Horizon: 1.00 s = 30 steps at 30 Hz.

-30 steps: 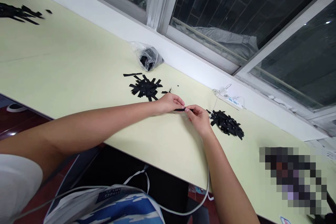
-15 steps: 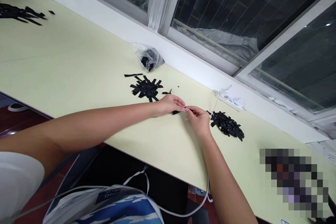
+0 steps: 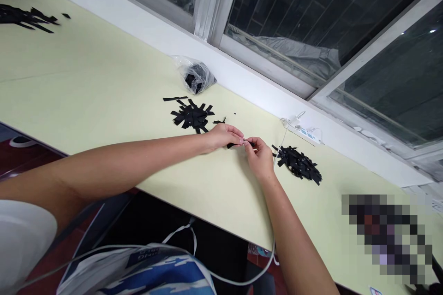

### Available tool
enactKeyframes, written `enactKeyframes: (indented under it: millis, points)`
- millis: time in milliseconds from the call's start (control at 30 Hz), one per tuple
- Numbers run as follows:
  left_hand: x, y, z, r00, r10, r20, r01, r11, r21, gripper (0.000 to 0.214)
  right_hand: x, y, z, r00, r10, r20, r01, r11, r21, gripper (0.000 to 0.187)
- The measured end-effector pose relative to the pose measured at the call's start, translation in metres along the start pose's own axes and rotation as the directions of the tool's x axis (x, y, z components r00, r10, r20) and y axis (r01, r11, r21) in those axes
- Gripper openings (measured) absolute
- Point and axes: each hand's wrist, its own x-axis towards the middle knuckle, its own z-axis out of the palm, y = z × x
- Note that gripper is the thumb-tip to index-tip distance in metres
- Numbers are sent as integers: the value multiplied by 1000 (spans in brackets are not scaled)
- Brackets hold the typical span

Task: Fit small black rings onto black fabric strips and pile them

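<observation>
Between my two hands, just above the pale yellow table (image 3: 221,184), is a short black fabric strip (image 3: 231,145). My left hand (image 3: 224,137) is closed on it, thumb and fingers pinched together. My right hand (image 3: 259,153) pinches the strip's other end, with the fingers curled. Much of the strip is hidden by the fingers. Beyond my left hand lies a spread pile of black strips (image 3: 192,115), with a few loose pieces (image 3: 219,121) beside it. Close to the right of my right hand is a denser heap of black strips (image 3: 300,164).
A clear plastic bag (image 3: 198,78) with black pieces inside stands by the wall. A white power strip (image 3: 308,133) and its cable (image 3: 284,138) lie near the right heap. More black strips (image 3: 26,17) lie at the far left. A blurred-out patch covers the right side.
My right hand's fingers have curled in more, and the hand has shifted slightly left. My left hand stays nearly in place. The piles look the same.
</observation>
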Motion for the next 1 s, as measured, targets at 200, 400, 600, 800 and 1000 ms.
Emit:
enactKeyframes:
  millis: [200, 400, 600, 800, 1000]
  points:
    - [0, -2, 0, 999, -28, 23, 29, 998, -62, 21, 0, 2, 0, 999, -26, 29, 28, 996, -80, 30]
    - [0, -2, 0, 994, -108, 8, 108, 989, -97, 25, 1, 2, 2, 987, -160, 20, 160, 963, -217, 24]
    - [2, -2, 2, 999, -34, 0, 34, 998, -53, 23, 2, 2, 5, 989, -146, -11, 142, 971, -191, 26]
    - [6, -1, -3, 997, 82, 2, -82, 997, -3, 28, 17, 17, -20, 989, 17, -149, -12, 999, 35, 32]
    - [9, 4, -13, 993, 115, -19, -111, 981, 162, 24, 30, 62, -99, 870, 225, -439, -341, 917, -205, 32]
